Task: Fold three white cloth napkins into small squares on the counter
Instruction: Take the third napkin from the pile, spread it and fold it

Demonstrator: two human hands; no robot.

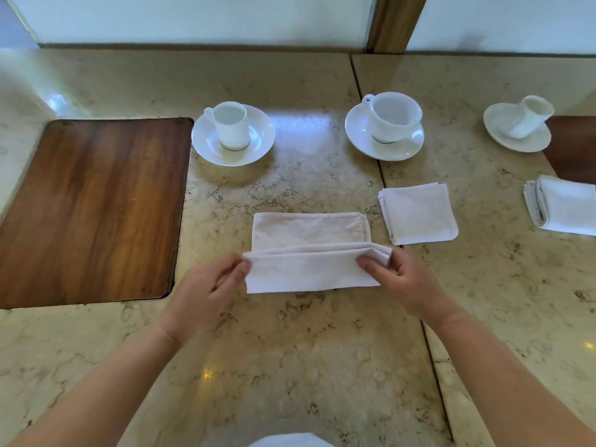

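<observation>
We see a white napkin (309,250) lying in the middle of the stone counter (290,350), long from side to side. Its near edge is lifted up in a fold. The left hand (206,288) pinches the left end of that fold between thumb and fingers. The right hand (403,282) pinches the right end the same way. Just to the right lies a folded napkin (417,214), a small flat square. Farther right, by the edge of our view, sits another folded napkin (564,209). Behind the napkins stand three white cups on saucers (233,137). A brown wooden board (93,208) is set into the counter on the left.
</observation>
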